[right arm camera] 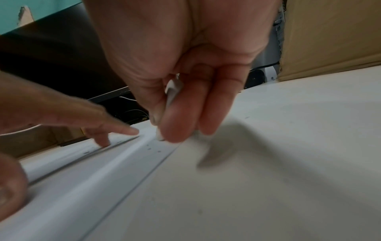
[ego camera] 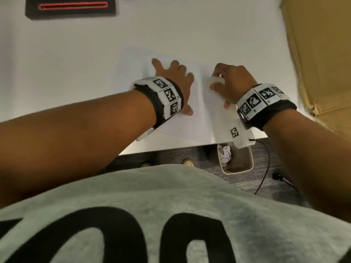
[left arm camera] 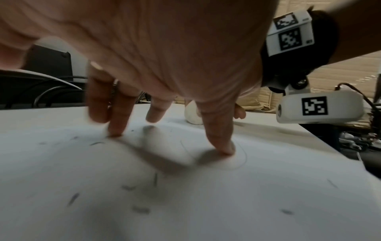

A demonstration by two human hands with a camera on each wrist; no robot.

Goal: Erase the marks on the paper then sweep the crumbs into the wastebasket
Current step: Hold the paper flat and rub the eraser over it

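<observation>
Paper [ego camera: 171,128] sits at desk [ego camera: 76,63] front edge, wastebasket [ego camera: 250,164] below at 5 o'clock. Keep your left hand [ego camera: 174,80] spread, pressing it flat w/ fingertips [left arm camera: 226,146]; right hand [ego camera: 231,80] pinches eraser [ego camera: 215,83] at 3 o'clock. Rub short strokes, away from crumbs [left arm camera: 140,209].

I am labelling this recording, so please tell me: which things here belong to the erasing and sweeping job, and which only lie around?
For the job:
paper
eraser, held by right hand
left hand, pressing on paper
crumbs
wastebasket

Lying about:
black device
cardboard box
cable on floor
</observation>
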